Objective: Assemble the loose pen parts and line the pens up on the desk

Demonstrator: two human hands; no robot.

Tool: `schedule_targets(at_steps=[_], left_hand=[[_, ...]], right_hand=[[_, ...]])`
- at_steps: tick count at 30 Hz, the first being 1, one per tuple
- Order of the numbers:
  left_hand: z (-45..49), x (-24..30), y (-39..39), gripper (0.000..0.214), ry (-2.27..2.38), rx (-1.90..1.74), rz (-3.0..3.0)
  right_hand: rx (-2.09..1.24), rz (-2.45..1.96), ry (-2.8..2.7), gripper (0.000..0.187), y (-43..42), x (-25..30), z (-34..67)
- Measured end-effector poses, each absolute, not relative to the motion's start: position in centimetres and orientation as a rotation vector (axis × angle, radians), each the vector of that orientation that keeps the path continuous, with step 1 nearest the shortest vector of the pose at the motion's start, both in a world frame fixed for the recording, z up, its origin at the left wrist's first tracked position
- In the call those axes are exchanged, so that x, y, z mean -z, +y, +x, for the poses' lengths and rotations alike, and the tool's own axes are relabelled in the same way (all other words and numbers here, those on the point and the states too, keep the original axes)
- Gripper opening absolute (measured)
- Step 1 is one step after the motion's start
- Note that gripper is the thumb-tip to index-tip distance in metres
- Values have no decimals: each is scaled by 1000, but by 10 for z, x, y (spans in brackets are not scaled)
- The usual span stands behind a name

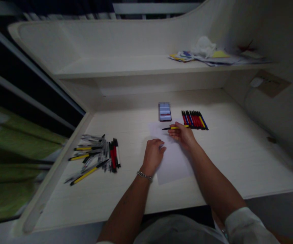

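My right hand [182, 134] is closed on a yellow and black pen [174, 127] lying across the top of a white sheet of paper [173, 159]. The pen's tip points left. My left hand [153, 153] rests on the sheet's left edge with its fingers curled down; a bracelet circles that wrist. Just right of the held pen lies a neat row of several red, blue, black and yellow pens [194, 120]. A loose pile of several pens [97, 156] lies at the left of the desk.
A phone [164, 111] lies behind the paper. The white desk [237, 159] has a raised shelf [126, 67] at the back, with papers and a crumpled cloth [204, 47] at its right. A wall closes the right side.
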State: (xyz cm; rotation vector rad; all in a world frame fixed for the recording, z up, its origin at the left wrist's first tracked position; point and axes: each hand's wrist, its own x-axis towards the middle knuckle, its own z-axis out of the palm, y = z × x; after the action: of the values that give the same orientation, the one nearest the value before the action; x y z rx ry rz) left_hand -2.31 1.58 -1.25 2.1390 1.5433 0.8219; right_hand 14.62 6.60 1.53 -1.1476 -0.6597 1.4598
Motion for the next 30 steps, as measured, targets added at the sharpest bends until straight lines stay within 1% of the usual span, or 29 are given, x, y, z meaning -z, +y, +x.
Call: schedule_targets(at_steps=[2,4,7,9,10,14,16,23,30], left_hand=[[-23,12,16,18,1532,-825,2130],[-23,12,16,18,1524,-830,2115],[-23,12,16,20,1532,-829,2098],[-23,12,16,21,1548,-823,2095],[-23,13,16,22,1556,-818,2095],[-24,14,16,23,1565,-806,2097],[-24,14,16,23,1558,-809,2095],[-23,13,17,21,1566,-790,2080],[-23,12,17,21,1563,-810,2035]], right_hand=[[-1289,-1218,-744,33,71,-12,139],[-1176,-1259,-801,39,78,-7,131],[-1214,-1283,-861,50,86,2,124],[-1241,-1291,-878,51,88,7,121],[-1234,-1298,-892,48,89,10,120],[-1116,-1358,-1031,23,88,19,121],[-1064,-1397,-1080,18,88,22,120],[-942,-1466,-1238,13,87,26,117],[-867,-1512,-1165,9,86,21,117]])
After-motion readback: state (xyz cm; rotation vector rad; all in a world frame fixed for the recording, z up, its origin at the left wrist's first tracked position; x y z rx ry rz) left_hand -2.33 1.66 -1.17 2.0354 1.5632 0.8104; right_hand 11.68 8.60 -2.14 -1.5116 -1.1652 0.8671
